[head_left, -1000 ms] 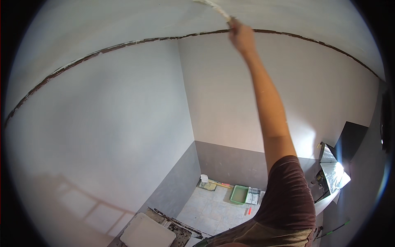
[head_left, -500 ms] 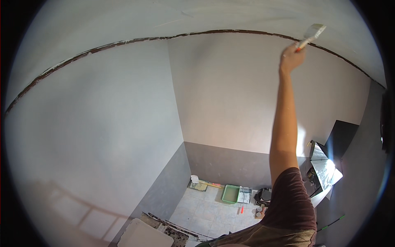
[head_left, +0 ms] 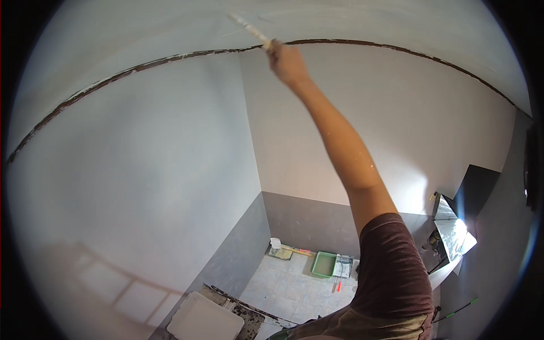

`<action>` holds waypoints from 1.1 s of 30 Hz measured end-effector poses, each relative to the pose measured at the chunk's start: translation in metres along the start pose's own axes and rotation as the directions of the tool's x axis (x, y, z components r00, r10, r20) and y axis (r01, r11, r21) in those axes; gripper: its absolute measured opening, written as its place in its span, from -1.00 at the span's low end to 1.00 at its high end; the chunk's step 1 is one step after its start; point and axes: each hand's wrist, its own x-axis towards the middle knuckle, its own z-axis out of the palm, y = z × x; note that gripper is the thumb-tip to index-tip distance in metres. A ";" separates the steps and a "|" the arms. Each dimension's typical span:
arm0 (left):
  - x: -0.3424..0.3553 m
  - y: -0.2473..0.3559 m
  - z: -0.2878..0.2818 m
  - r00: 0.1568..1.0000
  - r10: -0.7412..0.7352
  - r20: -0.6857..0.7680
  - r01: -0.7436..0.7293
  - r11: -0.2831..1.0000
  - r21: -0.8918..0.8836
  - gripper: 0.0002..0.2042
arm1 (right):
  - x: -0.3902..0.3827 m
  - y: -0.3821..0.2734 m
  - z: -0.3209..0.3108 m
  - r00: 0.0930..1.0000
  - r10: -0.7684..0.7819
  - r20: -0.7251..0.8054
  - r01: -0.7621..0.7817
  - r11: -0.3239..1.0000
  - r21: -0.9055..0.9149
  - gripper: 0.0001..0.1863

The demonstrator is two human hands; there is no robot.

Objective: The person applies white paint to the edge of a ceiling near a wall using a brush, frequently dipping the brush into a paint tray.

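Observation:
My right arm reaches far up, and my right hand (head_left: 289,63) is closed around the handle of a paintbrush (head_left: 250,29). The brush is pale and smeared by motion, slanting up and left against the light grey ceiling (head_left: 368,20). Just behind the hand runs a dark brown strip (head_left: 334,42) with ragged pale edges, along the line where ceiling and walls meet. The hand is close to the room's corner; whether the bristles touch the ceiling I cannot tell. My left hand is out of view.
Below me on the tiled floor (head_left: 286,283) lie a green paint tray (head_left: 324,264) and a red-handled tool (head_left: 339,287). A pale, rounded lid or tray (head_left: 207,317) sits on a paint-spotted surface at the lower left. A bright lamp (head_left: 455,232) stands at the right.
My right hand has swept left along the ceiling line with the paintbrush, from the right part of the far wall to near the corner. The brush now points up-left instead of up-right.

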 end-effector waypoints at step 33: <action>0.043 -0.026 -0.008 0.547 0.836 0.039 -0.837 0.547 0.027 -0.74 | 0.009 0.075 -0.143 0.999 -0.013 -0.033 0.000 0.926 -0.378 -0.66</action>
